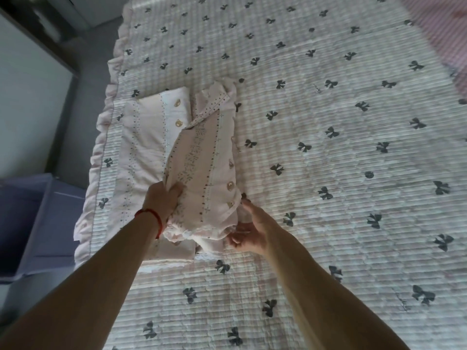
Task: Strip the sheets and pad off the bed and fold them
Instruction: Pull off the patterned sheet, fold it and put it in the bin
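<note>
The bed is covered nearly edge to edge by a white quilted pad (316,152) printed with small dark bows, its surface ribbed in fine horizontal rows and its left edge finished with a pale pink ruffle that hangs towards the grey floor (83,72). In the far right corner a strip of pink striped fabric (439,29) shows beyond the pad. Down on the floor to the left sits a lavender plastic storage bin (32,223). Lying on the pad near its left edge is a flat, folded pale pink sheet (144,147) with dotted lines and little bear faces, and just beside it, overlapping its right side, is a second pale pink bundle of bedding (207,168), thicker and frilled at the ends, patterned with leaf stripes, dots and bear faces. Both bare arms reach in from the near side of the bed. The left hand (161,200), with a thin red cord bracelet (154,218) at the wrist, has its fingers curled into the near left corner of the bundle, gripping the cloth. The right hand (249,231) is at the near right corner, its fingers pinching the frilled white edge there.
</note>
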